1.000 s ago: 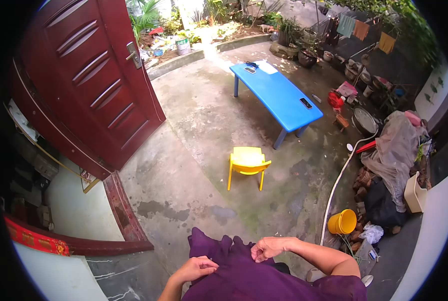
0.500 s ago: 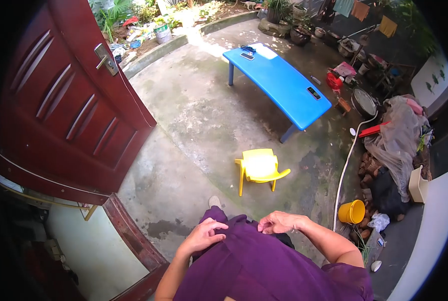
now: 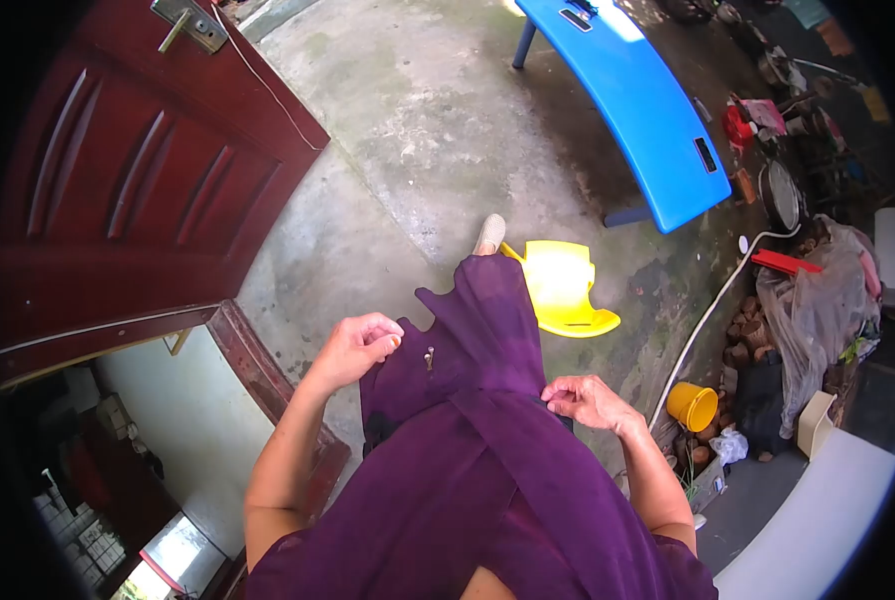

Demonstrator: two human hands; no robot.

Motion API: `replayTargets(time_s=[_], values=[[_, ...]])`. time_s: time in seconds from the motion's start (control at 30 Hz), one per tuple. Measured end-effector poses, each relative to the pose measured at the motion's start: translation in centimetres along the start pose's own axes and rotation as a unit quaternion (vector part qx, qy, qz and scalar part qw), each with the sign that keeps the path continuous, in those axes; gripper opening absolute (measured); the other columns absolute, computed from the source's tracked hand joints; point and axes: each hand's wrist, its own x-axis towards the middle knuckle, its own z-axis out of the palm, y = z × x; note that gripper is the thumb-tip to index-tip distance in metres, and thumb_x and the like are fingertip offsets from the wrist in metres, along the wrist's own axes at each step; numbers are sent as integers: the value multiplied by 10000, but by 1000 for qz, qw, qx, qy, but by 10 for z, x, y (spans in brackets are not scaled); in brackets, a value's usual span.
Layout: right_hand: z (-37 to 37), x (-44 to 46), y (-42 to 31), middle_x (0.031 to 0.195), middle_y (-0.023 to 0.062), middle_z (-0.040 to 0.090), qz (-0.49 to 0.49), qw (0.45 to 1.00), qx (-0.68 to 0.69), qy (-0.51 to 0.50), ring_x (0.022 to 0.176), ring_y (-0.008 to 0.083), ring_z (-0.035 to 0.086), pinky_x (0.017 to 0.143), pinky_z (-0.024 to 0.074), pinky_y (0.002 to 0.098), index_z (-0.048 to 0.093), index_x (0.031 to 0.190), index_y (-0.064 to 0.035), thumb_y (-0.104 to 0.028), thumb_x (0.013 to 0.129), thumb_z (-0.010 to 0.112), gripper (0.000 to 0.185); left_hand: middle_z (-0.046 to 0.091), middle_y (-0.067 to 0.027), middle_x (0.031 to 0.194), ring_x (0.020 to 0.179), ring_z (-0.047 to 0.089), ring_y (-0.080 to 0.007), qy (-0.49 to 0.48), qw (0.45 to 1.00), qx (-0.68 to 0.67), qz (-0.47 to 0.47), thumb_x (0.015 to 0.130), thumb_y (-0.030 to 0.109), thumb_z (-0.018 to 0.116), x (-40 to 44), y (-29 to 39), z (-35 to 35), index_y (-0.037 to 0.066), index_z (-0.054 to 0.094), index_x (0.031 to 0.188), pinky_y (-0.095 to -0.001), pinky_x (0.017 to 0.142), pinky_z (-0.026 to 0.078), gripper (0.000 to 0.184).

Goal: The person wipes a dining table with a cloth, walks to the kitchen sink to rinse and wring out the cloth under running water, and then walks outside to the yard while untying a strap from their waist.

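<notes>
A purple dress (image 3: 457, 430) covers my body, and its skirt spreads out in front of me. My left hand (image 3: 359, 350) is beside the skirt's left edge, fingers curled and thumb against them; whatever is in them, if anything, is hidden. A small shiny metallic item (image 3: 429, 358) lies against the skirt to the right of that hand. At the dress's right side, my right hand (image 3: 589, 402) pinches the cloth with closed fingertips. One light shoe (image 3: 489, 234) shows beyond the hem. The yellow plastic chair (image 3: 557, 285) stands just ahead, partly covered by the skirt.
A dark red door (image 3: 147, 190) stands ajar at left, above its sill (image 3: 257, 365). Ahead right is a blue table (image 3: 627, 110) with phones on it. A white hose (image 3: 702, 325), yellow bucket (image 3: 692, 405) and plastic sheeting (image 3: 812, 290) line the right side.
The view has tilted down and moved forward, bringing the chair against the skirt. My left hand has moved left, away from the dress front. My right hand remains at the dress's right side.
</notes>
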Motion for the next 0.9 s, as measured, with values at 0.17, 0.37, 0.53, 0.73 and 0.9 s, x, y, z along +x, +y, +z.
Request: replayTargets(time_s=[0.17,0.37,0.53,0.73,0.9], values=[[-60,63,-1,851,55,649,41,996,75,-35,803,160,620,768,514,318,620,1049,-46,-59,832,624,218,635,19,816,747,576,-73,-222,963,78,-130,889,99,656,50,37,-40,44,644,951,-252,668,480,84],[-179,146,-30,905,29,661,14,999,24,-27,861,132,611,814,491,296,624,1062,-54,-99,835,610,232,602,11,964,875,533,-78,-238,962,108,-81,900,87,640,165,82,-77,66,587,1113,-290,783,474,221],[-246,186,-59,920,31,646,69,995,51,-45,913,151,600,835,477,300,625,1032,-54,-110,811,648,230,545,27,862,827,498,-75,-298,944,93,-107,903,97,632,248,135,-97,86,554,1063,-268,781,455,178],[-322,237,-76,907,21,649,101,984,138,-58,924,139,603,838,477,289,645,957,-54,-117,834,663,139,566,46,882,829,512,-52,-257,964,-17,-73,905,16,603,362,199,-112,70,525,1028,-226,703,429,155],[-364,288,-108,866,14,647,149,952,258,72,809,113,603,775,489,264,642,947,-30,-48,848,662,103,607,9,883,816,566,-79,-276,959,-41,-55,887,-10,614,489,245,-141,45,592,1005,-249,745,479,132]])
